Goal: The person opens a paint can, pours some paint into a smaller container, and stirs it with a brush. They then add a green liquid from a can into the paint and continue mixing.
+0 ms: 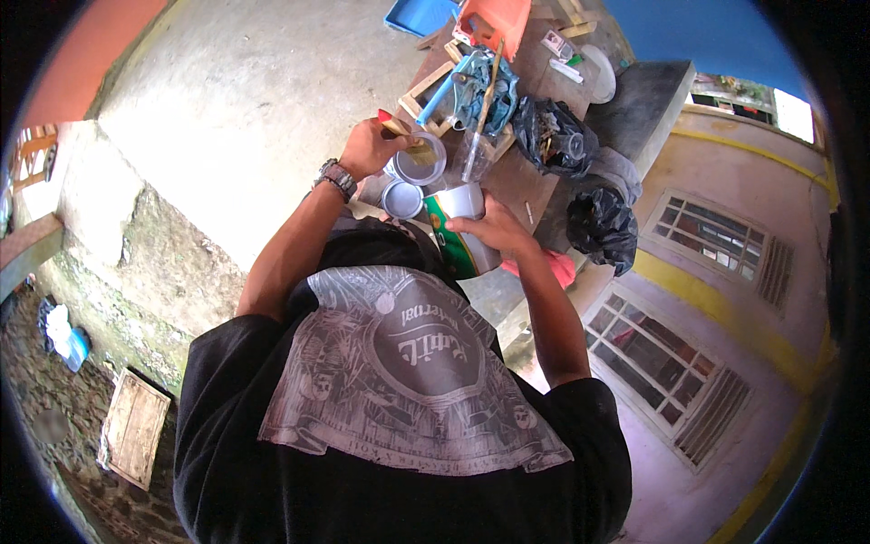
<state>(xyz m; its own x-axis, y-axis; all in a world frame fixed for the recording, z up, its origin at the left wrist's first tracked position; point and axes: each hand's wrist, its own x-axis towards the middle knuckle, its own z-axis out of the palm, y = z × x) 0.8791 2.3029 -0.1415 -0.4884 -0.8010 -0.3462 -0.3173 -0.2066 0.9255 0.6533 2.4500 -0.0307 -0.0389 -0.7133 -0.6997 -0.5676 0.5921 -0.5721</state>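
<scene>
My left hand [370,147] is closed on a paintbrush [395,125] with a red-tipped wooden handle. Its bristles point down into a clear round plastic tub [435,165]. Just below that tub stands a smaller round tub [401,199] with pale grey contents. My right hand [497,225] grips a green and white container [464,256], tilted close to my body beside the tubs. What the container holds cannot be made out.
Wooden frame pieces [419,95], a bunched blue cloth [501,102] and black plastic bags [555,150] crowd the brown board [530,186]. Farther off are an orange tray [497,23] and a blue tray [419,14]. A red cloth [555,269] lies near my right forearm.
</scene>
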